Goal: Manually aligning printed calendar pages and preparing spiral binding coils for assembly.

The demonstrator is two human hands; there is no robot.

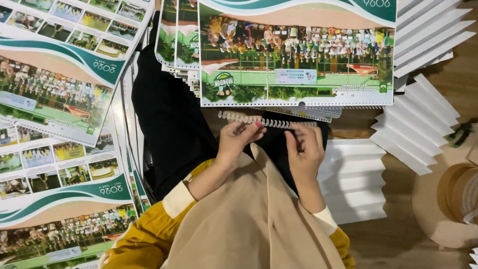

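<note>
1. Left side of the frame: printed calendar sheets [55,94] fan out in a loose pile, too overlapped to count; a knee nudge could slide them.
2. Centre: left hand [238,139] pinches one silver wire binding comb [269,121], right hand [304,147] closed on its other end, just below the calendar stack [296,65]. A twisted loop could snag or bend, I'd judge.
3. Right: about three fans of white paper strips [418,134] on the floor; one tape roll [458,192] at the right edge.
</note>
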